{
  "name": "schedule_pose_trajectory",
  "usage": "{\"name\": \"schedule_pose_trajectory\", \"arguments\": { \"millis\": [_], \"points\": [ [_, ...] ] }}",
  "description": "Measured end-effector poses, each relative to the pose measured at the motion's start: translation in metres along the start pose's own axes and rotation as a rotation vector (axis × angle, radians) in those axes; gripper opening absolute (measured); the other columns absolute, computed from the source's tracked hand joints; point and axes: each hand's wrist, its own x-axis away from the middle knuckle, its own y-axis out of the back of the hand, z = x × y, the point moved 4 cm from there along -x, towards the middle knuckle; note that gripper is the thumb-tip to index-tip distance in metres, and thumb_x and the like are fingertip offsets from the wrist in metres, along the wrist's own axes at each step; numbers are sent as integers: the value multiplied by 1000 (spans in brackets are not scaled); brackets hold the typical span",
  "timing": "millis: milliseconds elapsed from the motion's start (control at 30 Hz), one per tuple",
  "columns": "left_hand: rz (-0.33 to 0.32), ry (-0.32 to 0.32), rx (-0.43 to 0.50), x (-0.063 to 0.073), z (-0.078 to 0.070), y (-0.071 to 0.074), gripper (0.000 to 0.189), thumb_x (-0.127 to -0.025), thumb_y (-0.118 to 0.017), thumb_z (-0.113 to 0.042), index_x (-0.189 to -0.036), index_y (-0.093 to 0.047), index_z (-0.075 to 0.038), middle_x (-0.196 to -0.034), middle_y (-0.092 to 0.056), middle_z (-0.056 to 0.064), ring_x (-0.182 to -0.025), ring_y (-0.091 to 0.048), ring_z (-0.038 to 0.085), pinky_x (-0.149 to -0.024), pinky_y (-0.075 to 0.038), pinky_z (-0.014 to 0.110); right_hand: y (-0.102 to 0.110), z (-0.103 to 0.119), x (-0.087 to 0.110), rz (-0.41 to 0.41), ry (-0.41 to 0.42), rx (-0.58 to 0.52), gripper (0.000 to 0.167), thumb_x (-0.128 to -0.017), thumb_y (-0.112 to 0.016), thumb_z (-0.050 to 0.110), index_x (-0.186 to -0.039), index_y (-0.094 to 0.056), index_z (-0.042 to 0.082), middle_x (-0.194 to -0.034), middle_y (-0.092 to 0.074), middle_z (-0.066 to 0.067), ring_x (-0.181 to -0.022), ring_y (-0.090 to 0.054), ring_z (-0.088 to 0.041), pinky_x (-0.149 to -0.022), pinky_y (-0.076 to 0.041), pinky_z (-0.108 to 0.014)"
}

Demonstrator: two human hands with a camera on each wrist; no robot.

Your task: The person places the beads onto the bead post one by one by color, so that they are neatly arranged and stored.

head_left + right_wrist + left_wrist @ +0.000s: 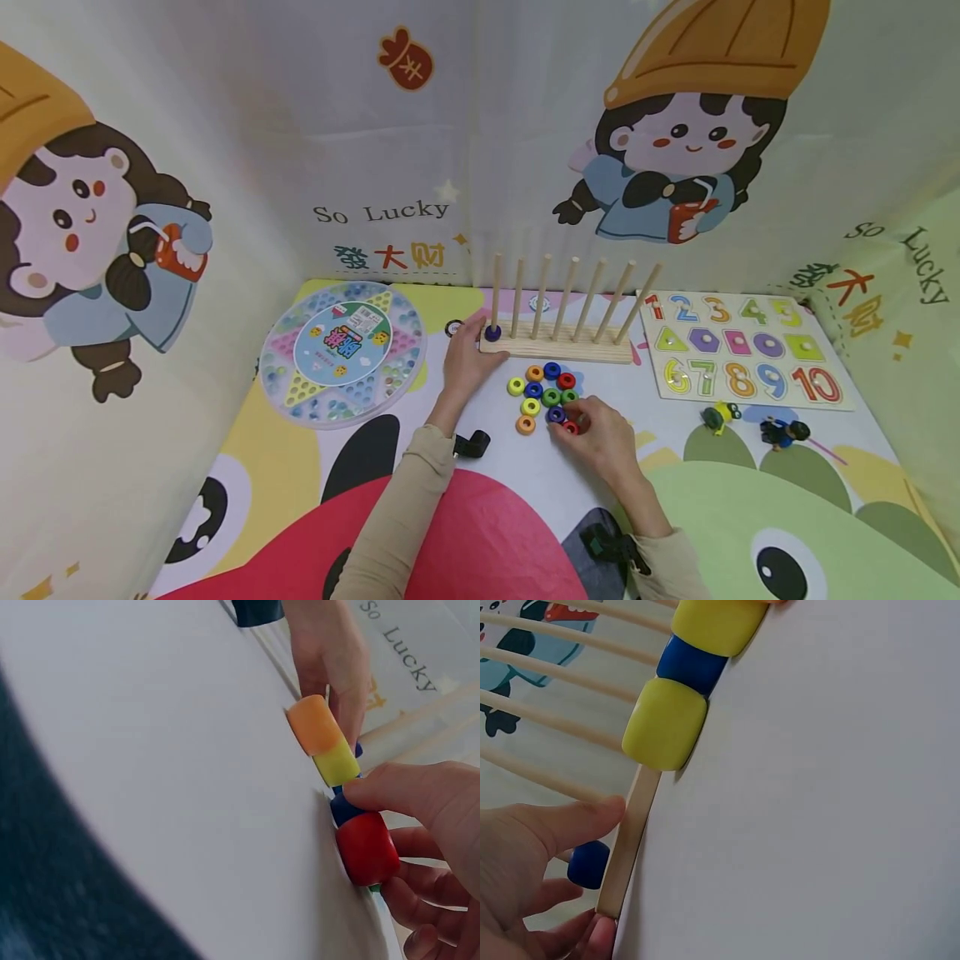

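Note:
My left hand (467,363) grips the left end of a wooden peg stand (562,348), thumb on the near side and fingers behind. One dark blue bead (492,334) sits low on its leftmost peg; in the left wrist view that bead (589,864) shows between thumb and fingers. Over the loose beads in front of the stand, my right hand (604,439) pinches a blue bead (556,415) between thumb and forefinger. In the right wrist view the thumb lies on the blue bead (345,810), beside a red bead (367,849).
Loose beads, such as an orange one (526,425) and a yellow one (516,386), lie close together. A round marble game board (342,408) is at the left. A number-and-shape puzzle board (750,396) lies at the right, with two small figures (720,417) below it.

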Motion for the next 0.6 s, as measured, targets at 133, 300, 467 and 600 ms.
{"name": "schedule_pose_trajectory", "arguments": {
  "millis": [133, 300, 467, 600],
  "points": [
    [-8, 20, -30, -1, 1, -3, 79, -74, -87, -29, -142, -52, -7, -135, -54, 18, -124, -51, 35, -100, -46, 49, 0, 1, 0, -16, -1, 8, 33, -72, -88, 28, -92, -74, 7, -72, -56, 3, -62, -51, -12, -54, -43, -27],
    [-15, 50, -53, 0, 1, -7, 76, -76, -85, -31, -142, -53, -11, -134, -52, 17, -123, -50, 34, -97, -48, 49, 4, 3, -2, -28, 4, -17, 32, -72, -88, 23, -94, -73, 6, -77, -62, 1, -65, -55, -13, -57, -47, -28],
    [-23, 73, -70, 0, 1, -8, 75, -77, -84, -32, -142, -53, -11, -131, -53, 16, -118, -53, 32, -92, -50, 48, 13, 4, -5, -52, 22, -61, 31, -72, -87, 20, -95, -73, 6, -82, -67, -2, -69, -58, -15, -60, -47, -30],
    [-23, 79, -78, 0, 1, -9, 75, -77, -84, -31, -142, -53, -11, -128, -53, 17, -115, -54, 32, -90, -50, 47, 19, 6, -10, -67, 42, -82, 30, -73, -87, 20, -96, -74, 5, -86, -69, -3, -71, -59, -16, -60, -45, -28]
  ]
}}
